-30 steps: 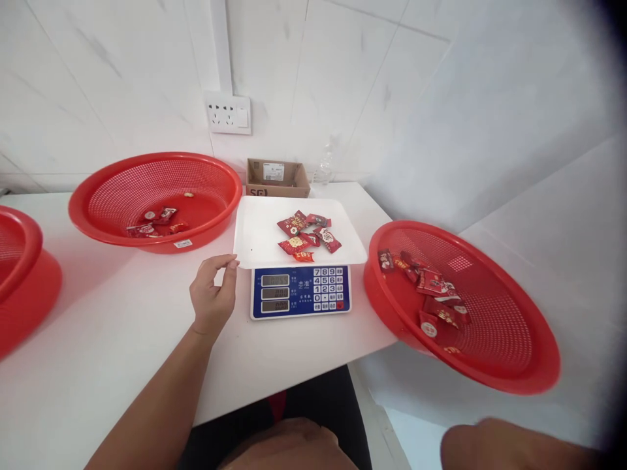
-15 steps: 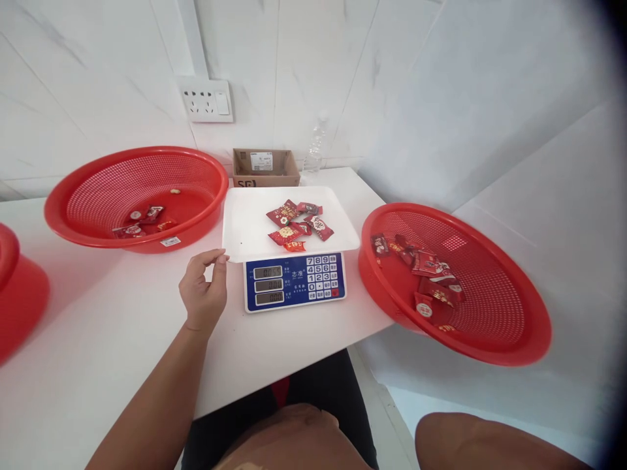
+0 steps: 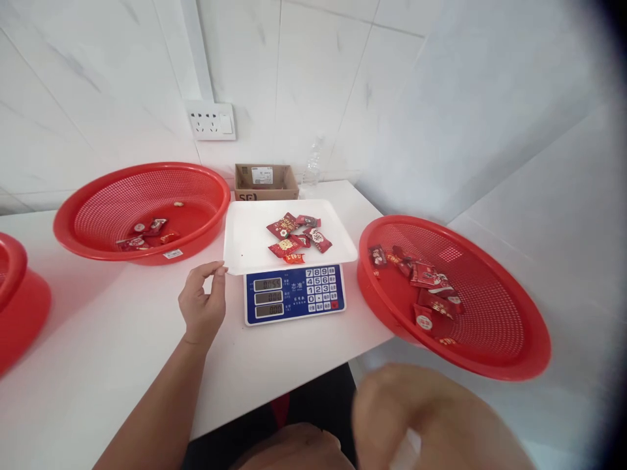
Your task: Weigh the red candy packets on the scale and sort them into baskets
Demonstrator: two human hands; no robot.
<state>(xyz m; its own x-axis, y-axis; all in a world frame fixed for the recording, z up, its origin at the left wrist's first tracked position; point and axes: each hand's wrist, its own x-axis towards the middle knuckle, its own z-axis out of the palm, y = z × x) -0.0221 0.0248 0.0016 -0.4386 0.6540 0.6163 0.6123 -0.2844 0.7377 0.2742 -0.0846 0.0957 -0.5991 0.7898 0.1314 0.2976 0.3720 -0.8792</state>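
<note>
My left hand [image 3: 203,300] pinches the near left corner of a white tray [image 3: 245,228] between thumb and index finger. The tray rests on a blue and white scale [image 3: 296,313] with lit number displays. Several red wrapped packets [image 3: 284,225] lie in a loose group on the tray's middle and right part. At the bottom right, my right hand [image 3: 401,414] is smeared by motion, its fingers curled round something small and whitish that I cannot make out. It is below the right red basket [image 3: 533,333], which holds several red packets.
Another red basket [image 3: 66,228] with a few packets stands at the back left, and part of a further red one [image 3: 29,313] shows at the left edge. Behind the tray are an open cardboard box [image 3: 267,194] and a clear plastic bottle [image 3: 312,166], near the wall.
My right hand has come into view at the bottom right, where only the arm showed before. The view has tilted slightly up; my left hand stays at the tray's corner.
</note>
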